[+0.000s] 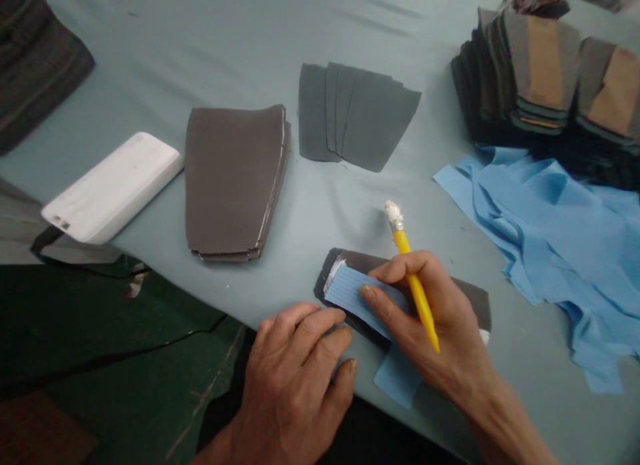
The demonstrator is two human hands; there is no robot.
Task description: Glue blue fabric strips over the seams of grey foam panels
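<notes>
Head view: right hand point(445, 325) grips a yellow-handled brush point(420, 298) while touching the light-blue fabric strip point(352, 292) lying on a dark fabric panel point(473, 300); left hand point(295, 368), loosely open, rests at the panel's near edge.

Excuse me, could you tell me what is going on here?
The person's right hand holds a yellow stick and touches a blue strip lying over a dark piece. The left hand rests beside that piece, at the table edge. Nearby sit a brown stack, fanned grey pieces and a heap of blue cloth.
</notes>
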